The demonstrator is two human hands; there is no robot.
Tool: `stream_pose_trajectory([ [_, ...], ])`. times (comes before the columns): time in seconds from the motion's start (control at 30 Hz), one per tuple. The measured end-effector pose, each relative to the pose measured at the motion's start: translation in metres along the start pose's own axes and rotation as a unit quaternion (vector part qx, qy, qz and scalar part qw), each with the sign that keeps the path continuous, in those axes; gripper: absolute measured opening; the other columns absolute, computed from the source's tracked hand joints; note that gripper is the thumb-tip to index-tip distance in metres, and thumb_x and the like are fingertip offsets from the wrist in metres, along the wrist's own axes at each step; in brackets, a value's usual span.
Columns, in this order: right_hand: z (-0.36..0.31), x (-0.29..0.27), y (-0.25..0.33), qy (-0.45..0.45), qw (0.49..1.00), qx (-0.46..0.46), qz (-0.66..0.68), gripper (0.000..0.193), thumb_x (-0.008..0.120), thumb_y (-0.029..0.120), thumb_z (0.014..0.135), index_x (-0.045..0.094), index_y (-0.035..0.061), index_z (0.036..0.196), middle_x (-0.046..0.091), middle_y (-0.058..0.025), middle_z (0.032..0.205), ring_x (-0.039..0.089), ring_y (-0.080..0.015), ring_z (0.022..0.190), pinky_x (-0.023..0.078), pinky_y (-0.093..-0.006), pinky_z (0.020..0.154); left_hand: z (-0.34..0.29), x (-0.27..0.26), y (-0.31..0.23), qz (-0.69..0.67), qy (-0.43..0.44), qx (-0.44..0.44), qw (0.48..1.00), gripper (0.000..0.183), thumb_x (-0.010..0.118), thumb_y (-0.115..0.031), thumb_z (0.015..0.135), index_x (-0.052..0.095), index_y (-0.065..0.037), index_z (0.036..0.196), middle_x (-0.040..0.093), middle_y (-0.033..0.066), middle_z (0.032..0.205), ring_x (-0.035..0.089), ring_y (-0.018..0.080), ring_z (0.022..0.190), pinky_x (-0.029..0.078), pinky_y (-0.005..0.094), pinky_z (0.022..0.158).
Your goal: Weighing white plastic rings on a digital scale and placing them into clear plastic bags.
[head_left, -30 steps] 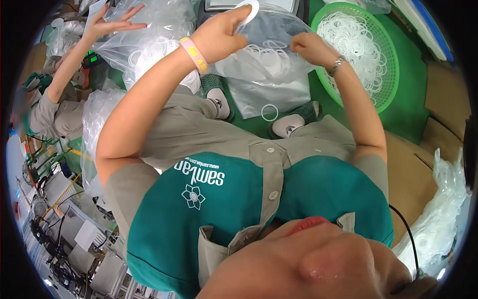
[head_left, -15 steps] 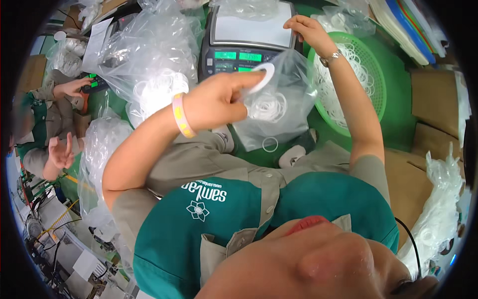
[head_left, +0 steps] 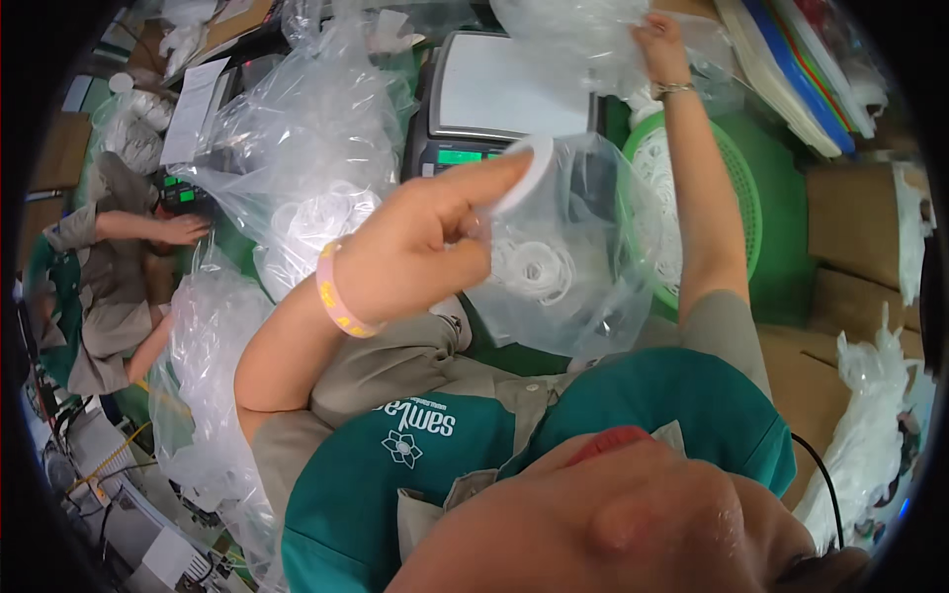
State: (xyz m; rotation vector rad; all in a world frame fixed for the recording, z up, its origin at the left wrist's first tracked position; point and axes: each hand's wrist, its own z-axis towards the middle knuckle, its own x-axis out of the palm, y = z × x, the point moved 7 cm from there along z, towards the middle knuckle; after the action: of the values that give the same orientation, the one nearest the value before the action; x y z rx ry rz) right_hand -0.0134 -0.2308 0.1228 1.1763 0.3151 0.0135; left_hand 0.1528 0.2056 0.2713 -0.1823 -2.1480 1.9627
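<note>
My left hand (head_left: 420,237), with a pink and yellow band at the wrist, is closed at the mouth of a clear plastic bag (head_left: 598,311). A flat white ring (head_left: 526,180) sits at its index fingertip. Inside the bag lies a loose bunch of thin white rings (head_left: 539,267). My right hand (head_left: 660,47) reaches far off to the right and is closed on crumpled clear plastic film (head_left: 583,35). That film hangs over the far right part of a digital scale (head_left: 504,84) with a bare white pan. My left hand partly hides the scale's display.
A green basket (head_left: 748,203) of white rings (head_left: 657,212) stands under my right forearm. Another large clear bag (head_left: 321,128) with rings lies left of the scale. Cardboard boxes (head_left: 860,217) stand at the right. A co-worker's hand (head_left: 185,229) is at the far left.
My right hand has moved farther away and right, drawing the clear film across the scale. My left hand still holds the bag and ring. The co-worker's arms have shifted.
</note>
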Motion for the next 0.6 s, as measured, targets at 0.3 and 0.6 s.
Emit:
stream_pose_trajectory([
  [0.3, -0.108, -0.162, 0.049, 0.134, 0.906, 0.119, -0.384, 0.031, 0.059, 0.028, 0.071, 0.061, 0.004, 0.089, 0.062, -0.0098, 0.077, 0.057, -0.0185, 0.071, 0.043, -0.03, 0.068, 0.066, -0.017, -0.103, 0.051, -0.124, 0.164, 0.977, 0.02, 0.047, -0.004, 0.075, 0.056, -0.002, 0.093, 0.052, -0.0033, 0.071, 0.044, 0.0053, 0.054, 0.036, 0.0166, 0.051],
  [0.6, -0.181, -0.268, 0.017, -0.045, 0.945, 0.284, -0.155, 0.035, 0.056, 0.032, 0.079, 0.055, 0.0035, 0.099, 0.053, -0.0004, 0.064, 0.047, -0.0085, 0.046, 0.039, -0.024, 0.04, 0.117, -0.105, -0.127, 0.074, -0.265, 0.248, 0.929, 0.049, 0.041, 0.007, 0.066, 0.052, -0.001, 0.113, 0.054, 0.0046, 0.11, 0.044, 0.0047, 0.059, 0.034, 0.0145, 0.052],
])
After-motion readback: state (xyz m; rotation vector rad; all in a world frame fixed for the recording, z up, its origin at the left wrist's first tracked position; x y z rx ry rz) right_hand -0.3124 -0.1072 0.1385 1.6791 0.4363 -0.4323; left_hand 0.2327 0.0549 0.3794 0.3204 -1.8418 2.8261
